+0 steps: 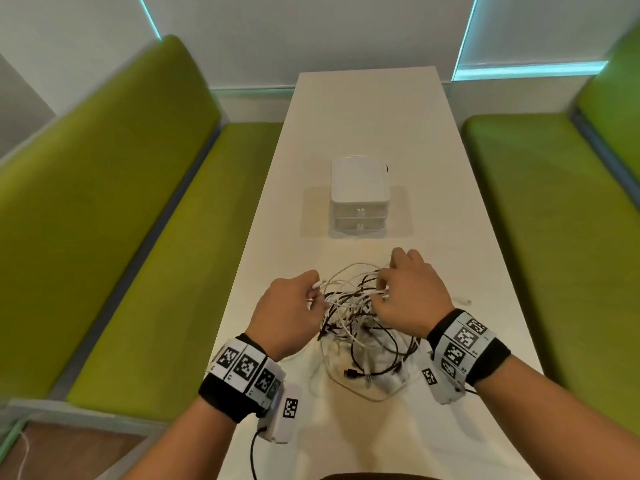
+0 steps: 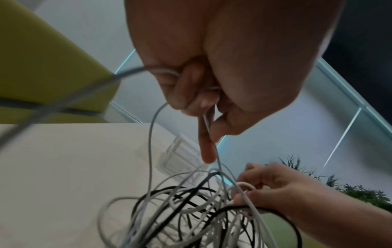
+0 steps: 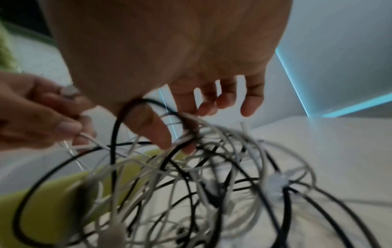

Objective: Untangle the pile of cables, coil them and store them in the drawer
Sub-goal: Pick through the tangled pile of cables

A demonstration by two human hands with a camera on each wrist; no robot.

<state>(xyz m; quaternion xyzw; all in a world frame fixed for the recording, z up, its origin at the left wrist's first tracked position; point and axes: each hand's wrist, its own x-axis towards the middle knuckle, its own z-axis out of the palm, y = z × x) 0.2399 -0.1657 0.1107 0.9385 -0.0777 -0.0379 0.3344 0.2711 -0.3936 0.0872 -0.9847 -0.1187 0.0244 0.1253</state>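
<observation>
White cable [image 1: 320, 283] pinched in left hand [image 1: 285, 306], right hand [image 1: 408, 292] gripping tangle [image 1: 360, 327] above bench [image 1: 450, 237]; hard pulling risks tightening knots.

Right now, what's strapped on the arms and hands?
Both hands, left and right, are bare, with no sleeves. Each wrist has a black wristband topped by white blocks printed with black square markers. A white camera box with a black cable hangs under the left wrist.

We see bare forearms, each wrist wrapped in a black band [image 1: 221, 396] carrying a row of white tiles printed with black square codes [image 1: 247, 367], and a small white camera box [image 1: 282, 415] trailing a thin black lead.
</observation>
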